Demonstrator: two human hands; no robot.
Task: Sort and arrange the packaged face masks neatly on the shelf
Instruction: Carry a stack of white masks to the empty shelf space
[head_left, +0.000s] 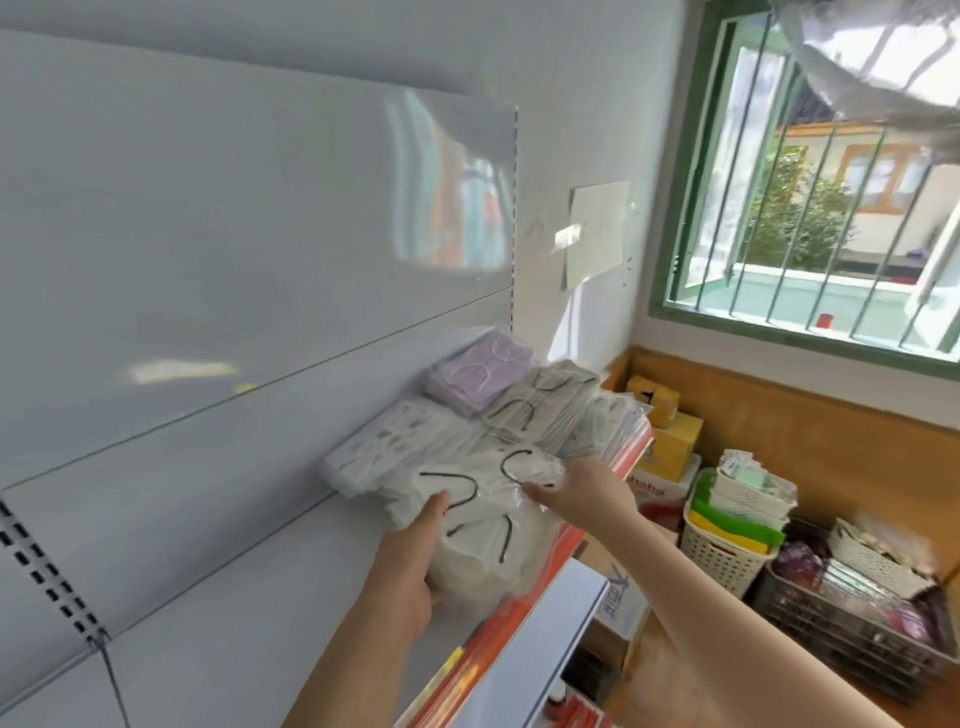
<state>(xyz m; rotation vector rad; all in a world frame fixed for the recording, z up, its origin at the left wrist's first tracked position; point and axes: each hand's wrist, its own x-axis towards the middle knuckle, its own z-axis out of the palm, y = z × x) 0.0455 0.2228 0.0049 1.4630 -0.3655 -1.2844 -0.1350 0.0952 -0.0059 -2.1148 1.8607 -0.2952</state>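
A stack of clear packs of white masks with black ear loops (483, 525) lies on the grey shelf (218, 613) near its front edge. My left hand (410, 566) grips the stack's near left side, thumb on top. My right hand (576, 491) holds its far right corner with the fingers over the wrapping. Behind it lie a purple mask pack (480, 371), another white pack with black loops (535, 402), a white pack (384, 452) against the back panel, and a clear-wrapped pack (605, 421) at the shelf's right end.
The shelf has a red price strip (550, 561) along its front, with a lower shelf (550, 639) below. Right of the shelf on the floor stand cardboard boxes (670, 447), a white basket (727, 551) of goods and a dark crate (852, 634). A barred window (810, 208) is above.
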